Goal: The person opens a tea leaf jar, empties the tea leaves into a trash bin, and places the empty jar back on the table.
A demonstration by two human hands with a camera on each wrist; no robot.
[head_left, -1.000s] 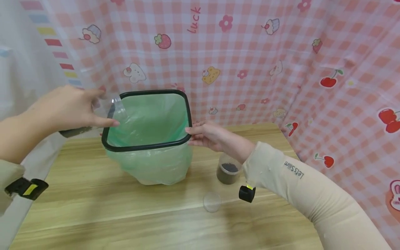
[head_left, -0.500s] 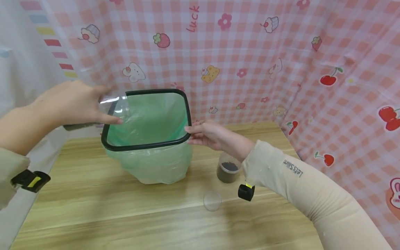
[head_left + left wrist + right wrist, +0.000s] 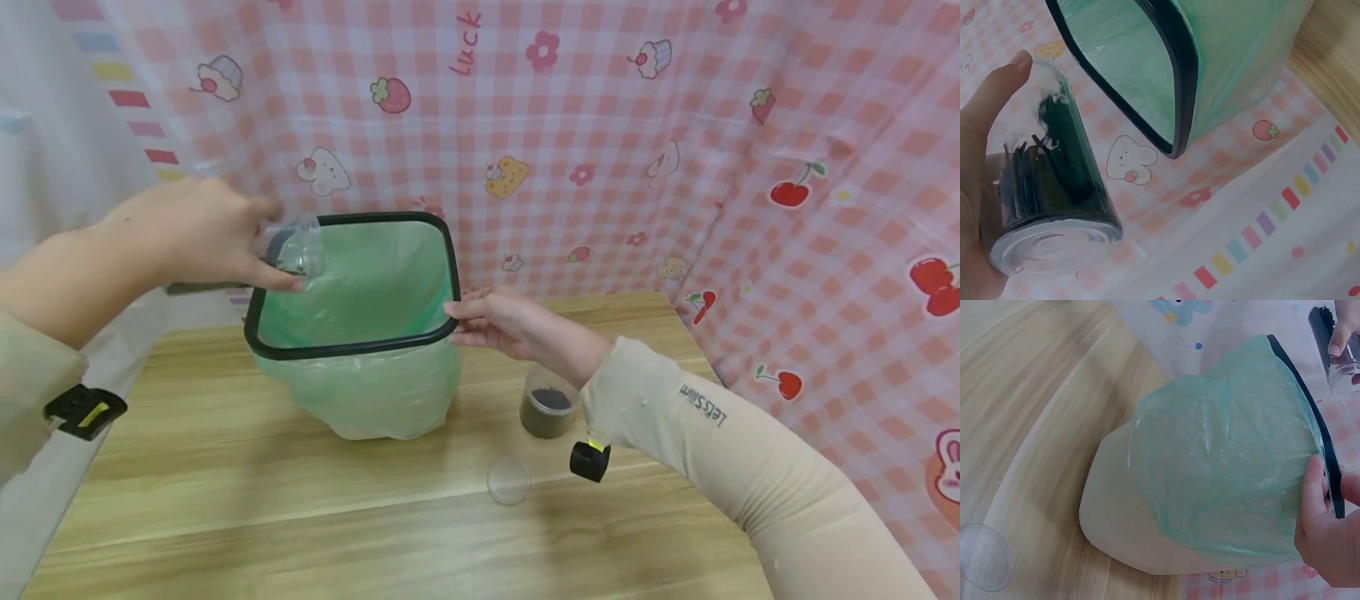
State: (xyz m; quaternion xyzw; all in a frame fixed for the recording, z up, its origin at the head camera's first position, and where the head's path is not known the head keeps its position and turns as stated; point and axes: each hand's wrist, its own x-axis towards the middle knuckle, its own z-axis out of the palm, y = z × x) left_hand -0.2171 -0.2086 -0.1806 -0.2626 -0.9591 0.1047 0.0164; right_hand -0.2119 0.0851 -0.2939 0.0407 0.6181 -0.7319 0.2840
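My left hand (image 3: 187, 233) grips a clear plastic jar (image 3: 1060, 169) lying on its side, mouth toward the bin. Dark loose material, with some thin strands, lies inside it; in the head view dark bits show near the mouth. That mouth overlaps the left side of the opening of a trash bin (image 3: 1116, 519). A green bag (image 3: 375, 387) lines the bin, its top folded over the outside and held by a black rim (image 3: 360, 347). At the rim's right side, my right hand (image 3: 502, 323) pinches the edge between thumb and fingers.
On the wooden table (image 3: 337, 525), a second clear tub (image 3: 547, 404) with dark grains stands upright below the right forearm. Close in front of it lies a clear round lid (image 3: 509, 481). A pink checked cloth (image 3: 570, 125) hangs behind the bin.
My left hand has shifted right and slightly up, bringing the jar's mouth farther over the bin. Dark contents now show closer to the mouth. The right hand stays at the rim.
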